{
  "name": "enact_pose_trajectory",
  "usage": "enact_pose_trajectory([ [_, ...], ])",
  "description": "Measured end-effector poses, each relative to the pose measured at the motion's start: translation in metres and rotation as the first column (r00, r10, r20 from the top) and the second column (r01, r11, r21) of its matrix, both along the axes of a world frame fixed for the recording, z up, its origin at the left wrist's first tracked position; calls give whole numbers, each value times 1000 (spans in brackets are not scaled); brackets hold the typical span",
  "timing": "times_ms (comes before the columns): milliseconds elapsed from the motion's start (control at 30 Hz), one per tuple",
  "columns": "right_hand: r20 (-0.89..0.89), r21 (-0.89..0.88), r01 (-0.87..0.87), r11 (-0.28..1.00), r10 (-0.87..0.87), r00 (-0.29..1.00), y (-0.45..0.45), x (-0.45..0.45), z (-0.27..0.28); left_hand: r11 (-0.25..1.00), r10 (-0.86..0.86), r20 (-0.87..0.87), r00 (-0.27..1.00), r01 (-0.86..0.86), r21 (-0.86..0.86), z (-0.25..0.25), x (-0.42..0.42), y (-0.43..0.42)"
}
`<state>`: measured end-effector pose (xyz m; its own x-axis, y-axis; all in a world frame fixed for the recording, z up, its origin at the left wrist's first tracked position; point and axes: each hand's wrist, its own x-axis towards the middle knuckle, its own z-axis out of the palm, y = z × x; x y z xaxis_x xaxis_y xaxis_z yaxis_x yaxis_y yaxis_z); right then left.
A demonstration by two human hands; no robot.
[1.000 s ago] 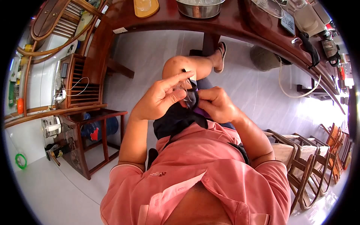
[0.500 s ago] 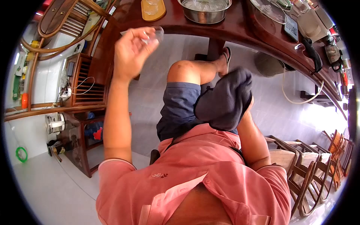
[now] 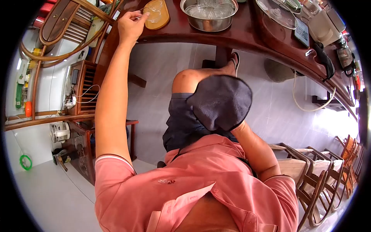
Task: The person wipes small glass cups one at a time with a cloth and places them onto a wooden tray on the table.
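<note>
My left hand (image 3: 131,26) reaches out to the table at the upper left. Its fingertips are pinched on a small clear glass cup (image 3: 154,16) over the wooden tray (image 3: 162,22). Another clear glass cup (image 3: 155,5) stands farther back on that tray. A dark grey cloth (image 3: 222,102) hangs spread over my right hand (image 3: 240,129), above my lap. The cloth hides the fingers of that hand; only the wrist side shows below it.
A steel basin (image 3: 208,25) with clear glassware inside stands on the dark red wooden table (image 3: 247,33). Right of it lie a glass lid (image 3: 276,13) and a QR-code card (image 3: 301,33). Below the table is a bucket (image 3: 280,70). Wooden chairs (image 3: 293,168) stand at right.
My left hand has moved forward and left with the glass cup, from in front of the table to the tray. The cloth on my right hand has turned and spread wider, shifting slightly left.
</note>
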<state>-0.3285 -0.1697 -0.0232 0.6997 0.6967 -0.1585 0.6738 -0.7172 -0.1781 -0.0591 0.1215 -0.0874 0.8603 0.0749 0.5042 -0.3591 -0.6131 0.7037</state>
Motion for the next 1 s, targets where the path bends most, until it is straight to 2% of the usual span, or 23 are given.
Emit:
enact_pose_trajectory([
  [67, 30, 213, 48, 976, -55, 998, -2, -4, -101, 997, -19, 64, 998, 14, 75, -11, 13, 1],
  [133, 45, 444, 61, 894, -90, 995, -1, -13, -168, 982, 0, 116, 993, -22, 190, -15, 18, -5],
  [267, 25, 714, 101, 692, -170, 985, 5, -24, -192, 976, 66, 98, 993, -85, 202, -30, 29, -10],
  [367, -133, 871, 192, 453, -158, 978, 12, -25, -196, 969, 88, 123, 988, -114, 220, -33, 29, -13],
  [433, 117, 557, 83, 826, -177, 977, 12, -20, -188, 957, 83, 167, 983, -125, 260, -37, 25, -17],
  [467, 241, 334, 49, 941, -135, 961, 12, -16, -183, 951, 83, 192, 978, -135, 278, -37, 25, -18],
  [533, 175, 561, 37, 827, -162, 971, 13, -16, -176, 955, 130, 132, 983, -160, 251, -36, 24, -20],
  [600, 113, 597, 57, 800, -155, 981, 14, -20, -171, 958, 151, 85, 985, -167, 235, -39, 23, -22],
  [667, 72, 458, 73, 886, -119, 990, 15, -18, -167, 958, 161, 67, 985, -173, 229, -40, 25, -20],
  [767, 3, 583, 78, 809, -98, 995, 11, -19, -172, 957, 121, 108, 987, -145, 251, -42, 28, -17],
  [867, -80, 654, 88, 751, -48, 996, 8, -18, -181, 959, 165, -49, 985, -149, 240, -29, 18, -24],
  [967, -140, 660, 150, 736, -75, 987, 14, -24, -192, 946, 180, 72, 981, -193, 261, -38, 27, -19],
  [1000, -284, 705, 255, 662, -66, 956, 16, -24, -208, 948, 178, 81, 981, -193, 253, -39, 28, -18],
])
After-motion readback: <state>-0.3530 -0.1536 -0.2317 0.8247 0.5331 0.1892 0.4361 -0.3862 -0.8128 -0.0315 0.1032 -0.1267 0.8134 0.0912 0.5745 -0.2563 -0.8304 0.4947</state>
